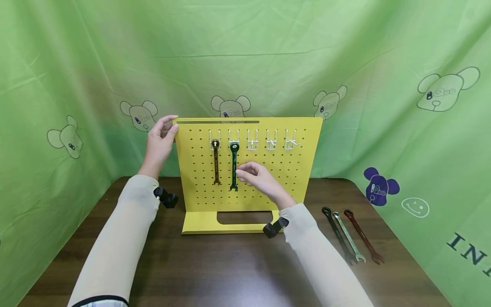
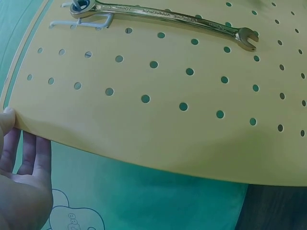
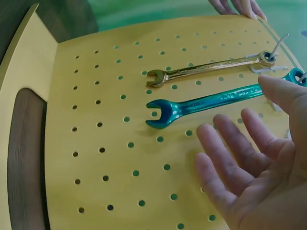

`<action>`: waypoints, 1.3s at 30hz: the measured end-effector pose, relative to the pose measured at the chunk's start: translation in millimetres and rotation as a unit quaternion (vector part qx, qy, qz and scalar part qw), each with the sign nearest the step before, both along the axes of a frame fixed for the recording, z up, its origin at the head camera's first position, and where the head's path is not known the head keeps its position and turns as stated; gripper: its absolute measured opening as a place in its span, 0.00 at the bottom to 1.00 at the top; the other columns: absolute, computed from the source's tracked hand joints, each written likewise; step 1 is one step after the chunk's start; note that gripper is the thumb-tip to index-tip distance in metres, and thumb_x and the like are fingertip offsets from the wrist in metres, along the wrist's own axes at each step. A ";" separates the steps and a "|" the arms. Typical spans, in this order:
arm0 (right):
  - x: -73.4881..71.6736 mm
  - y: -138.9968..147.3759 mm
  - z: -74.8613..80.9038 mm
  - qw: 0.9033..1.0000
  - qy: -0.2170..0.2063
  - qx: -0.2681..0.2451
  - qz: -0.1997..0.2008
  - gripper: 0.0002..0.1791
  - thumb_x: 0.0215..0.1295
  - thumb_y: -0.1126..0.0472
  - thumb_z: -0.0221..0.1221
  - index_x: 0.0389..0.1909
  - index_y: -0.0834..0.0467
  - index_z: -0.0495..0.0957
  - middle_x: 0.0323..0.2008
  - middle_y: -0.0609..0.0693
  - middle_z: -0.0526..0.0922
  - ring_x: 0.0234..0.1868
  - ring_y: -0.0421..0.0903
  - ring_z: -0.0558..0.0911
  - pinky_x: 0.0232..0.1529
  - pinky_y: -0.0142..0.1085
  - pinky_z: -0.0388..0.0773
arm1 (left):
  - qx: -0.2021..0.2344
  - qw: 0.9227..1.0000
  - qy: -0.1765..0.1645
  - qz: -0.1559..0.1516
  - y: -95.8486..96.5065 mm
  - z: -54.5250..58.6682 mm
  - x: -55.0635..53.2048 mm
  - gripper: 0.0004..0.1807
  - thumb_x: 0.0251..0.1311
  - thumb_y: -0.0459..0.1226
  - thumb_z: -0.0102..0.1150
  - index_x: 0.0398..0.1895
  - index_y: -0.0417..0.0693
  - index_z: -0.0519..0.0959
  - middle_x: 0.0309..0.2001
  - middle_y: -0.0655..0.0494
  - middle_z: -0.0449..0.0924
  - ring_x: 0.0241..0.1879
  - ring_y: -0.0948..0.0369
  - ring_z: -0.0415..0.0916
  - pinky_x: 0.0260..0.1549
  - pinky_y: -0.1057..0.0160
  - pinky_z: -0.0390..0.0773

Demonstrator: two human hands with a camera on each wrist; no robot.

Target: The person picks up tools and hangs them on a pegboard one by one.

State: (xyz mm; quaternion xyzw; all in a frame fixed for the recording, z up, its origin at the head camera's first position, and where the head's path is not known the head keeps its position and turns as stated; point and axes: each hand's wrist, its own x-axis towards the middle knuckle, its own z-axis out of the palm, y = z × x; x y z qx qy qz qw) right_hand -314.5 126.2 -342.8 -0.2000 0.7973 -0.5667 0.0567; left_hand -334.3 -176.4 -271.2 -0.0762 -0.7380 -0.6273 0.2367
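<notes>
While the left-hand grip (image 1: 159, 140) pinches the upper corner of the perforated yellow pegboard (image 1: 207, 206), the right-hand grip (image 1: 262, 177), fingers relaxed and holding nothing, hovers beside a glossy green wrench (image 1: 234, 166). This and a gold wrench (image 1: 216, 164) hang from white wire hooks (image 3: 280, 43); black, silver and red wrenches (image 1: 362, 235) lie on the wood-grained desk (image 1: 226, 264).

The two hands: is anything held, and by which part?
The left hand pinches the yellow pegboard by its upper left corner. The right hand, open beside the green wrench, grips nothing.
</notes>
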 end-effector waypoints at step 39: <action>22.5 106.3 -3.1 0.991 0.019 0.134 0.015 0.22 0.76 0.49 0.56 0.56 0.63 0.75 0.50 0.63 0.81 0.46 0.54 0.82 0.48 0.48 0.79 | 0.002 1.000 0.000 0.001 0.2 -1.2 -3.1 0.19 0.74 0.41 0.53 0.66 0.52 0.74 0.52 0.51 0.75 0.46 0.59 0.76 0.49 0.62 0.79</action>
